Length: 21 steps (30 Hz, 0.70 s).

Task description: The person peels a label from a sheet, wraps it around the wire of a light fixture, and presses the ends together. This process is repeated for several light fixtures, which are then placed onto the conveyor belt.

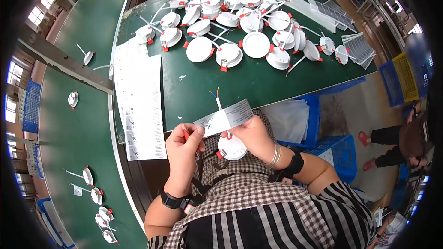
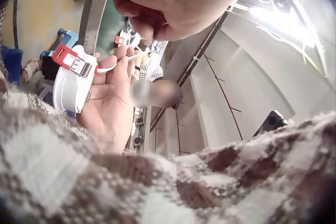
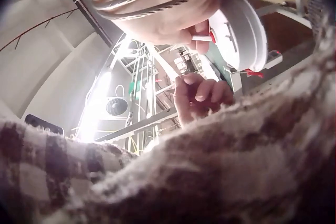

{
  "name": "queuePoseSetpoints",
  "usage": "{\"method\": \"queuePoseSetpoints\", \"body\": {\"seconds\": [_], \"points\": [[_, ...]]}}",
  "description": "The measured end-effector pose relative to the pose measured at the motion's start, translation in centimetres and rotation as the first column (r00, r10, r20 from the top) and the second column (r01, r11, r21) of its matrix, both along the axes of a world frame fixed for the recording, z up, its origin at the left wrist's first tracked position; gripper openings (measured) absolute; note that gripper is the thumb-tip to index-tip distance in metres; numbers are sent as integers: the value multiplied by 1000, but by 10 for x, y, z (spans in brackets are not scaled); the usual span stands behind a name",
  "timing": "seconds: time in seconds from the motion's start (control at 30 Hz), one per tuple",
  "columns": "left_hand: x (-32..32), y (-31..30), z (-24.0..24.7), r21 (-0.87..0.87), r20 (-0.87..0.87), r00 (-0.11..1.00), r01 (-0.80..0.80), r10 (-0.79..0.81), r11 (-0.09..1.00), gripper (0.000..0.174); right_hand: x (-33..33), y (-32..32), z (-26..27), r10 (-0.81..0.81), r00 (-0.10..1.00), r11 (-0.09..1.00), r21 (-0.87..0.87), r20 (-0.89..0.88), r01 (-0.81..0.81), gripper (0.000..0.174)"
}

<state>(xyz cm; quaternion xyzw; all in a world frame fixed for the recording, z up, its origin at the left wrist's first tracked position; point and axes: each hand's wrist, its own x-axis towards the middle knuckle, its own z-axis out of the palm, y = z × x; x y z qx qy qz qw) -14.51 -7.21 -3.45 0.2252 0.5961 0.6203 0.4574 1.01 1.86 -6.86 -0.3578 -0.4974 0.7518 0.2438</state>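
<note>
A silvery printed label (image 1: 241,111) stretches between both hands, in front of the white cable (image 1: 218,103) of a round white downlight (image 1: 233,149). My left hand (image 1: 183,142) pinches the label's left end between thumb and forefinger; something small and red shows among its fingers. The right hand (image 1: 256,137) has its thumb at the label's right part and holds the cable along its fingers. In the left wrist view, the downlight (image 2: 72,85) with its red-tipped spring clip (image 2: 68,58) lies against the right hand. Bare blue and brown wire ends stick up above the label.
Many white downlights (image 1: 199,49) crowd the far side of the green table (image 1: 184,97). Label sheets (image 1: 143,110) lie at left, more sheets (image 1: 359,50) at far right. A green conveyor (image 1: 60,133) carries several downlights. Blue crates (image 1: 344,157) stand below right.
</note>
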Motion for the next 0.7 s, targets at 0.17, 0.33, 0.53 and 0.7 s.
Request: {"method": "queuePoseSetpoints", "body": {"seconds": [0.17,0.33,0.53,0.7], "points": [[2,-4,-5,-24,48,998,44,-43,999,9,11,2,13,21,997,1000,-12,-74,-22,22],[-2,-6,14,279,198,794,516,-574,810,10,21,13,20,223,962,932,-255,-155,-257,26],[24,1,4,22,-20,972,233,-232,972,8,24,-18,14,-42,962,982,-190,-270,-11,24],[23,2,-1,-15,-59,994,86,-87,996,8,24,-20,-3,-71,993,993,-101,-97,62,17]]}}
